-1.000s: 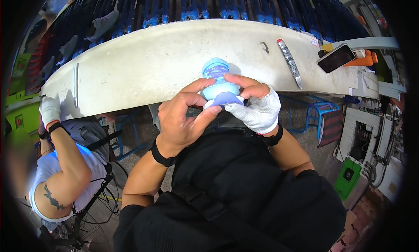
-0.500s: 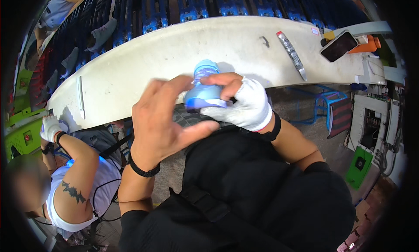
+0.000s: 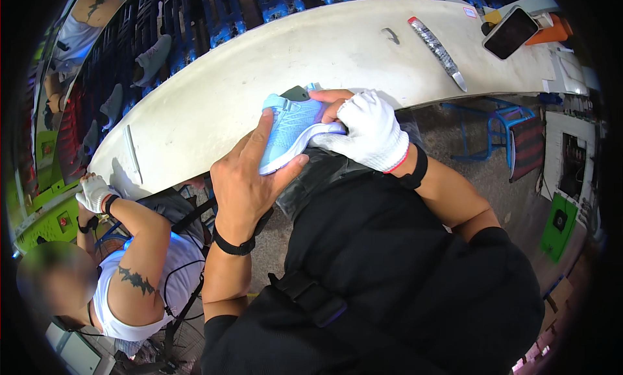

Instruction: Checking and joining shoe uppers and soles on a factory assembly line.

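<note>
A light blue sneaker point(image 3: 289, 132) with a white sole is held between both my hands at the near edge of the table. My bare left hand point(image 3: 243, 174) grips its left end, thumb on the sole side and fingers on the upper. My right hand point(image 3: 373, 132), in a white glove that leaves some fingertips bare, holds the other end near the opening. Part of that end is hidden behind the right fingers. The shoe lies tilted on its side, sole toward me.
The pale curved table point(image 3: 214, 102) carries a taped knife point(image 3: 438, 54), a small dark curved piece point(image 3: 390, 35), a phone point(image 3: 511, 32) and a thin white stick point(image 3: 132, 154). Behind runs a rack point(image 3: 188, 24) with shoes point(image 3: 153, 60). A co-worker point(image 3: 139, 265) sits left; a blue-framed stool point(image 3: 513, 138) stands right.
My left hand has closed onto the sneaker, which has turned from end-on to lying lengthwise between my hands. The whole view has shifted slightly.
</note>
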A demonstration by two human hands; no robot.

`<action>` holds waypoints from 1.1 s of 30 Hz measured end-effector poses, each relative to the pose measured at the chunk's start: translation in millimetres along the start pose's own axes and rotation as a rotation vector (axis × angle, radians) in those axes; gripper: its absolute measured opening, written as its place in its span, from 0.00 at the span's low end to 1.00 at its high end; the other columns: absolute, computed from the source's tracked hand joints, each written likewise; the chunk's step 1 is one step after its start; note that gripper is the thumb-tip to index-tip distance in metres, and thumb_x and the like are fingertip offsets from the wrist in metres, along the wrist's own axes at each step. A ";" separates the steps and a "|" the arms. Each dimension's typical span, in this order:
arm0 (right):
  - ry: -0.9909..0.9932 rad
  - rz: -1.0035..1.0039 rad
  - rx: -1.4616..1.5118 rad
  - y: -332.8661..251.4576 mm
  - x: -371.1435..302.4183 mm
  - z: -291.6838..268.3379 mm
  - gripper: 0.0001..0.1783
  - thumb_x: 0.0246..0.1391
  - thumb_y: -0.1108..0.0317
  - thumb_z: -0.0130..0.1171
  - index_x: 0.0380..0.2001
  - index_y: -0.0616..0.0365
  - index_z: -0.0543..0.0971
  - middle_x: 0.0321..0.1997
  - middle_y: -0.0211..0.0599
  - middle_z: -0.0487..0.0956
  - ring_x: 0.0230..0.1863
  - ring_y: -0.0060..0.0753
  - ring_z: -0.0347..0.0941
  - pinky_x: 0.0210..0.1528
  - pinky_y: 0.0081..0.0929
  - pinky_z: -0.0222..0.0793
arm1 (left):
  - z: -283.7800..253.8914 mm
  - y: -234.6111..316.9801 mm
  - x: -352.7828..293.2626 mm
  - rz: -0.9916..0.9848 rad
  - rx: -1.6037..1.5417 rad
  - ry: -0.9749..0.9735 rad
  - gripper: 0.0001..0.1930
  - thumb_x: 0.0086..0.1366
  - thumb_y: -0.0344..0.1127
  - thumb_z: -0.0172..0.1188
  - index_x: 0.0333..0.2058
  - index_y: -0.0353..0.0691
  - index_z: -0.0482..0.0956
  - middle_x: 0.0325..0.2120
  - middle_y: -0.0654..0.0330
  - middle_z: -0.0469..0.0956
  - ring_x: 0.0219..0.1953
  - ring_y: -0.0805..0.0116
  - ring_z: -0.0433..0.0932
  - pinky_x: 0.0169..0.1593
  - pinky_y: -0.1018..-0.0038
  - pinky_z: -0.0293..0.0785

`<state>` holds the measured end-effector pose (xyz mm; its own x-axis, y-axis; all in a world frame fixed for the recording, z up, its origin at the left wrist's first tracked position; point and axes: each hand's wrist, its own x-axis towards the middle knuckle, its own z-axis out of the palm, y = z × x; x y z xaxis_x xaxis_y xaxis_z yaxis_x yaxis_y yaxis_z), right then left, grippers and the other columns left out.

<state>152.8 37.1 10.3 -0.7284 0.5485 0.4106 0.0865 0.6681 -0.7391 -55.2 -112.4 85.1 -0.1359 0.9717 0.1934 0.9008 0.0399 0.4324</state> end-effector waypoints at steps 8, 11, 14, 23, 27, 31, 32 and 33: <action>-0.080 0.106 -0.254 2.5 -13.4 -27.5 0.33 0.46 0.51 0.84 0.51 0.55 0.80 0.58 0.40 0.88 0.44 0.45 0.87 0.47 0.40 0.81 | -16.4 35.4 16.1 0.078 -0.036 -0.102 0.38 0.57 0.41 0.81 0.64 0.34 0.77 0.50 0.43 0.87 0.46 0.47 0.89 0.47 0.59 0.86; -0.016 -0.085 -0.150 -29.1 3.2 -63.9 0.54 0.42 0.45 0.88 0.68 0.57 0.73 0.71 0.52 0.79 0.70 0.59 0.77 0.73 0.47 0.70 | 10.6 40.9 28.7 0.147 -0.265 0.057 0.31 0.56 0.28 0.79 0.58 0.34 0.79 0.51 0.44 0.85 0.50 0.46 0.87 0.50 0.61 0.85; -0.045 -0.058 0.166 -40.5 0.7 -72.7 0.55 0.40 0.48 0.90 0.68 0.59 0.74 0.70 0.50 0.80 0.70 0.56 0.77 0.73 0.46 0.71 | 51.7 45.5 26.2 0.252 -0.544 0.243 0.25 0.57 0.28 0.79 0.52 0.32 0.81 0.44 0.47 0.83 0.47 0.46 0.86 0.45 0.62 0.85; -0.043 -0.011 0.554 -25.6 -5.4 -53.1 0.37 0.46 0.63 0.89 0.55 0.56 0.78 0.54 0.43 0.86 0.60 0.42 0.82 0.67 0.45 0.77 | 81.2 41.0 10.6 0.306 -0.618 0.432 0.21 0.50 0.29 0.83 0.37 0.38 0.77 0.35 0.52 0.80 0.44 0.52 0.85 0.40 0.62 0.82; -0.106 -0.058 0.485 -17.0 -4.3 -64.0 0.31 0.45 0.64 0.90 0.49 0.55 0.80 0.49 0.42 0.89 0.56 0.44 0.86 0.66 0.46 0.76 | 70.6 36.2 16.4 0.230 -0.628 0.250 0.24 0.46 0.33 0.85 0.35 0.43 0.76 0.34 0.59 0.79 0.40 0.53 0.82 0.39 0.63 0.80; -0.154 -0.142 0.450 -12.9 -1.3 -66.2 0.27 0.47 0.62 0.89 0.44 0.55 0.81 0.44 0.44 0.91 0.51 0.48 0.87 0.67 0.51 0.75 | 78.1 22.0 23.6 0.243 -0.724 0.063 0.27 0.44 0.37 0.87 0.37 0.45 0.76 0.37 0.61 0.78 0.44 0.54 0.78 0.44 0.63 0.77; -0.187 -0.180 0.432 -13.5 -0.6 -66.3 0.28 0.49 0.58 0.88 0.45 0.55 0.80 0.42 0.47 0.90 0.51 0.49 0.87 0.67 0.54 0.74 | 76.5 16.8 21.3 0.241 -0.740 -0.016 0.26 0.47 0.36 0.85 0.42 0.43 0.78 0.44 0.59 0.81 0.50 0.53 0.79 0.50 0.63 0.78; -0.183 -0.180 0.430 -13.0 -1.2 -66.7 0.28 0.49 0.58 0.88 0.45 0.55 0.80 0.42 0.47 0.90 0.51 0.49 0.87 0.67 0.54 0.74 | 77.2 10.4 18.6 0.245 -0.740 -0.018 0.26 0.47 0.36 0.85 0.42 0.43 0.78 0.44 0.59 0.81 0.50 0.53 0.79 0.50 0.63 0.78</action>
<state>197.9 61.2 55.0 -0.8165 0.3205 0.4802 -0.3119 0.4552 -0.8340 -16.6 -75.9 25.2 0.0439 0.9366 0.3477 0.3937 -0.3361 0.8556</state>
